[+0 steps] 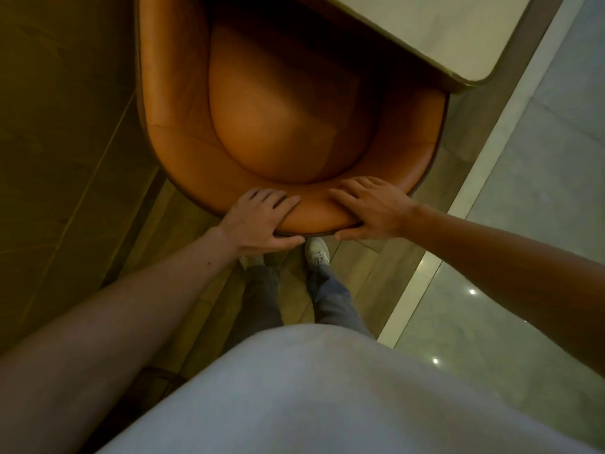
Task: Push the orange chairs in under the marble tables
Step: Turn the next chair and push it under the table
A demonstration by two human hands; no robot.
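An orange leather chair (pixel 262 126) with a curved tub back stands directly below me, its seat cushion facing up. The front of the seat lies beneath the corner of a white marble table (pixel 458 34) at the upper right. My left hand (pixel 262 221) grips the rim of the chair's backrest, fingers over the top and thumb under the edge. My right hand (pixel 373 208) clasps the same rim a little to the right, in the same way.
A dark wooden wall panel (pixel 49 126) runs along the left, close to the chair's side. To the right lies a glossy pale stone floor (pixel 523 257) bordered by a light strip. My feet (pixel 316 252) stand on wood flooring just behind the chair.
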